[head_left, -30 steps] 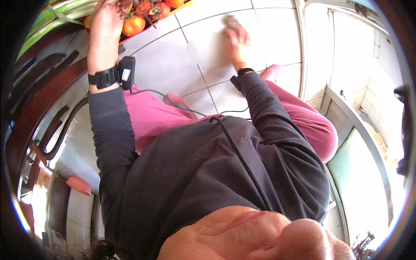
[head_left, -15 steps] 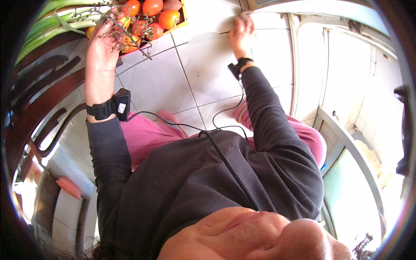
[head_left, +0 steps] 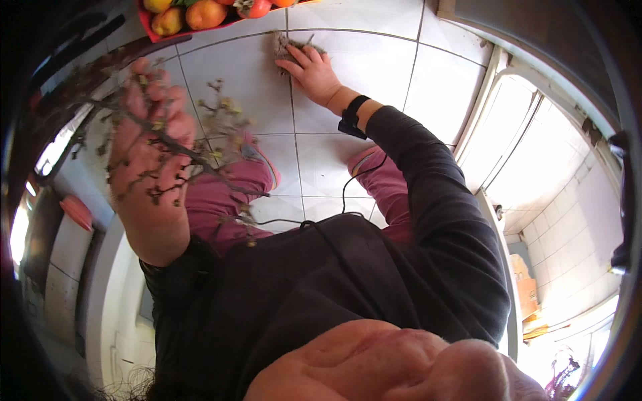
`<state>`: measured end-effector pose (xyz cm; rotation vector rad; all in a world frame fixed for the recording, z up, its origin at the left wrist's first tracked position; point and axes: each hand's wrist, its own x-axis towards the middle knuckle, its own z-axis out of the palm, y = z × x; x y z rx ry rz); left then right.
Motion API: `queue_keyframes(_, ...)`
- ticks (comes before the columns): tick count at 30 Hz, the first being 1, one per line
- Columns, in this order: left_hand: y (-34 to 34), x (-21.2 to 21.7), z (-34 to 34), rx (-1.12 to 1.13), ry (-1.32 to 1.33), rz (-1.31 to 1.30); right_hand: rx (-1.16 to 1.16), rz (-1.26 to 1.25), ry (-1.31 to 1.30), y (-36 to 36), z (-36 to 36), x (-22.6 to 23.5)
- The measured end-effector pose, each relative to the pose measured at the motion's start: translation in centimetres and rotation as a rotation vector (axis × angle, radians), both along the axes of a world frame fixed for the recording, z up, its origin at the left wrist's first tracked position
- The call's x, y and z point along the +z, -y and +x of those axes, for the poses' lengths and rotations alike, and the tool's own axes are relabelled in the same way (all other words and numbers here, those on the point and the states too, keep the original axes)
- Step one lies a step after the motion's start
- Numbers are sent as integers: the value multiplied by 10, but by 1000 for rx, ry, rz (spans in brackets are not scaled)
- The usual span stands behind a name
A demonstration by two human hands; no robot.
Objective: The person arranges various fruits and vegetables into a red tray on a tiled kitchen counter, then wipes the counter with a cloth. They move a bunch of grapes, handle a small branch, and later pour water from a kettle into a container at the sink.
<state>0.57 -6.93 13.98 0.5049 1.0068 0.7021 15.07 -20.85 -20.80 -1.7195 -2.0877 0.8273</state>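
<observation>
Holding up a thin, brown, many-branched dry twig [head_left: 200, 159], the L hand [head_left: 154, 127] is at approx 10 o'clock, fingers curled on the stem; offshoots spindly w/ small yellow-green bits, partly blurred. R hand [head_left: 315, 77] is at 12, fingers atop a bunched, rough grey-brown rag [head_left: 284, 50] on the white tile floor [head_left: 361, 73]; can't tell if they clamp it. Vs 0.5 s ago: L hand + twig are off the red open box [head_left: 174, 38] of orange-red round produce [head_left: 206, 13] (11 o'clock), nearer the body; R hand + rag have moved left, closer to box.
</observation>
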Motion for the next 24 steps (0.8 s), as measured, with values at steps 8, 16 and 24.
queue_keyframes(8,62,-5,19,-6,-230,-410,-452,-1265,-1242,6,-16,48)
queue_keyframes(16,122,-15,23,-169,-61,-560,-860,-1420,-1361,30,28,170)
queue_keyframes(24,152,-24,5,-306,63,-510,-1201,-1173,-1651,98,92,247)
